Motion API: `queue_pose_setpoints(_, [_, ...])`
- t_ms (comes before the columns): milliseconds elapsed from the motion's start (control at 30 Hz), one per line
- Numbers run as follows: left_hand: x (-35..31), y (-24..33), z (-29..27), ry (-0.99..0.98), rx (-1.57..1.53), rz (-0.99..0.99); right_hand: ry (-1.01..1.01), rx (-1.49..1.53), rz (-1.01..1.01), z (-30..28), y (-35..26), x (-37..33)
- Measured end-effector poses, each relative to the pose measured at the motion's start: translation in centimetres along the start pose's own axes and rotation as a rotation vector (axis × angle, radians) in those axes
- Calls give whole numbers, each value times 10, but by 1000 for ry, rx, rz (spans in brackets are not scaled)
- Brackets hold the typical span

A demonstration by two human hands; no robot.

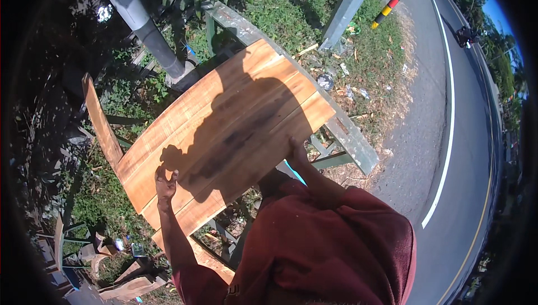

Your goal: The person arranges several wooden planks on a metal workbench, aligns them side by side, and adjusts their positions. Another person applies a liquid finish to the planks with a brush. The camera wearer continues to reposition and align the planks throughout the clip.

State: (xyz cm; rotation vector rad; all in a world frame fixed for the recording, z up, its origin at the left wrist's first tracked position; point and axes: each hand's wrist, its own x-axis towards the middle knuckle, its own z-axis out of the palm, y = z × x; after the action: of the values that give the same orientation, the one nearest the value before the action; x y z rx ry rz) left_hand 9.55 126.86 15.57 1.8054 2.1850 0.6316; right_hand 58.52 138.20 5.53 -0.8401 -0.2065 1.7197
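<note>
Several pale wooden planks (263,72) lie side by side, with dark streaks in the grain and my shadow across them. My left hand (166,184) hovers at or just above the near left part of the planks, its thumb and fingers apart and nothing between them. At the near right edge, my right hand (297,151) grips the closest plank (305,124); a digit shows on top and the other fingers are mostly hidden. The planks rest on a weathered green wooden frame (353,145).
A narrow board (101,120) leans upright at the left. Behind the planks stand a grey pole (143,27) and a metal post (350,8). Wood offcuts (134,288) lie at the lower left. To the right runs a road (468,137) with a motorcycle (466,36).
</note>
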Motion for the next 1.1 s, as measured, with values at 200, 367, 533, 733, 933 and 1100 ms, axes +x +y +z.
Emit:
queue_pose_setpoints(200, [124,-76,28,20,108,25,40,140,182,13,2,-1])
queue_pose_setpoints(367, [224,-88,59,-13,270,-83,105,172,285,28,-1,-7])
queue_pose_setpoints(533, [275,-68,68,-240,-52,-450,233,210,328,67,-15,5])
queue_pose_setpoints(733, [269,-152,90,-274,-177,-548,285,280,432,92,-20,30])
queue_pose_setpoints(933, [318,-129,91,-269,15,-433,357,203,300,111,-10,45])
queue_pose_setpoints(1100, [332,-157,100,-219,-75,-447,336,149,231,86,14,76])
